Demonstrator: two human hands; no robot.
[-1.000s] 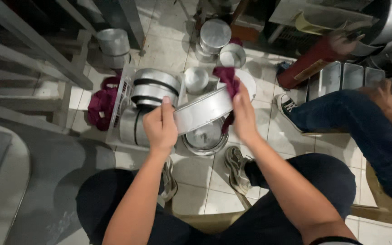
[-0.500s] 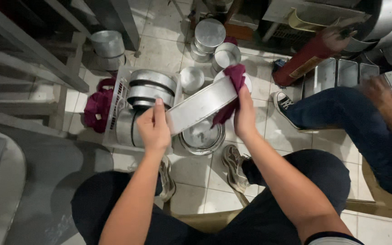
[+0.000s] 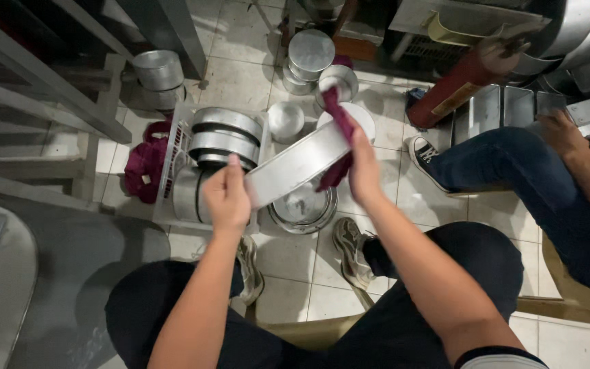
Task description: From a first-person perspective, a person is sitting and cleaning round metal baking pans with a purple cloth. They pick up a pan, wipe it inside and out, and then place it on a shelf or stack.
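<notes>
A round metal cake pan (image 3: 295, 164) is held on its side above the floor, its wall facing me. My left hand (image 3: 227, 195) grips its lower left rim. At the upper right end, my right hand (image 3: 363, 164) presses a maroon cloth (image 3: 334, 116) against the pan; the cloth drapes over the rim and down behind the hand. Directly below sits a stack of shallow round pans (image 3: 303, 208) on the tiles.
A white crate (image 3: 172, 154) at left holds stacked round pans (image 3: 223, 137), with a maroon rag (image 3: 143, 167) beside it. More pans (image 3: 308, 55) stand farther back. A seated person's leg (image 3: 513, 164) and hand (image 3: 561, 133) are at right, near a red cylinder (image 3: 466, 85) and rectangular tins (image 3: 493, 109).
The pan has tilted steeper, its right end lifted higher. My right hand with the cloth has slid up along the rim; my left hand stays at the lower end.
</notes>
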